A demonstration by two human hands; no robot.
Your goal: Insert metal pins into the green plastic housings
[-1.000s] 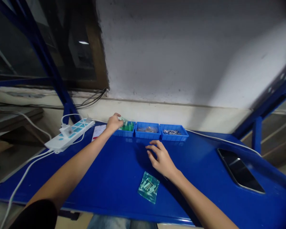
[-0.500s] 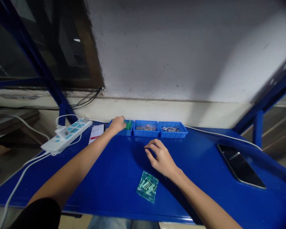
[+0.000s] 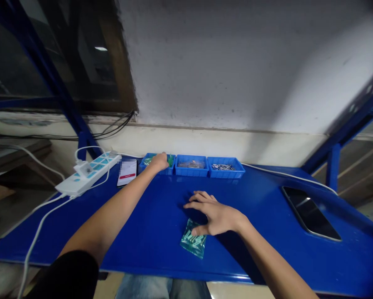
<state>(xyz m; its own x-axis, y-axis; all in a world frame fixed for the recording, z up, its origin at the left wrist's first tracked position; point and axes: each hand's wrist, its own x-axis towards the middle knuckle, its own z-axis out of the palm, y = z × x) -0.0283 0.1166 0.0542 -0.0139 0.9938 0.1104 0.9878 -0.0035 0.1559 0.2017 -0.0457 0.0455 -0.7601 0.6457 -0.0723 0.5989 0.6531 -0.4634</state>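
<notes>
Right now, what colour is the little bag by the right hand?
The little bag is see-through bluish green, and shows best in the head view.

The left hand (image 3: 159, 162) hides part of the leftmost bin (image 3: 168, 171), the right hand (image 3: 217, 214) part of the packet (image 3: 192, 242).

3 blue bins (image 3: 191, 172): 1 at left fingers (image 3: 165, 156), 2 right of those. 1 green bag (image 3: 192, 242), below right thumb (image 3: 200, 230). 2 phones: lit phone (image 3: 127, 171) left of left fingers, dark phone (image 3: 311, 212) right of right fingers (image 3: 194, 205). 1 power strip (image 3: 91, 173), farther left.
</notes>
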